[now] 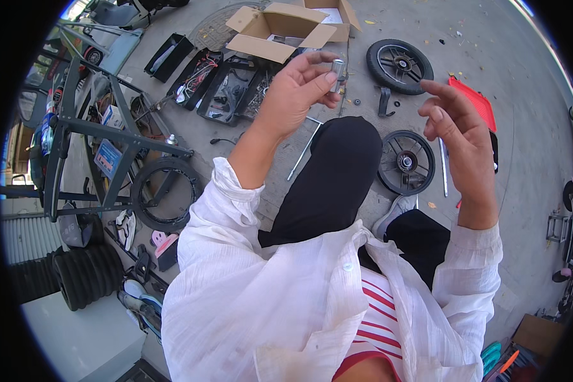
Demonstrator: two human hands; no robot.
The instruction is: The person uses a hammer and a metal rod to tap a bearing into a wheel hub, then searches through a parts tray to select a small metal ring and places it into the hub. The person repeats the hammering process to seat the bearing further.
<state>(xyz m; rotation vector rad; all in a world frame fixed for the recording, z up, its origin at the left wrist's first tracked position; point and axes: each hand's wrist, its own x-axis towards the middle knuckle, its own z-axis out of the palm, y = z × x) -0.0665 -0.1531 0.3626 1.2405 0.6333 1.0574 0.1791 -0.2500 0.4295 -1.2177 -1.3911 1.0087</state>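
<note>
At the far left a dark metal frame (pixel 92 129) stands on the ground, and below it in view sits a stack of black tires (pixel 92 274). A loose tire (pixel 148 216) is near the frame's lower right end. Next come black trays of tools and small parts, then an open cardboard box (pixel 254 48) just beyond them.

The left hand (pixel 305 83) is raised in front of the trays and box, its grip narrow, pinching a small shiny metal part (pixel 339 67) between thumb and fingers. The part is roughly upright, held clear of the ground. Beneath this hand, a thin metal rod (pixel 304 149) lies beside the bent knee.

Farther right are a wheel with a tire (pixel 375 60), a black bracket (pixel 384 102) and a bare wheel (pixel 406 162). The right hand (pixel 458 127) is raised near these wheels, fingers loosely bent and spread, with the thumb apart from them. Partly behind it lies a red tray (pixel 477 102).
</note>
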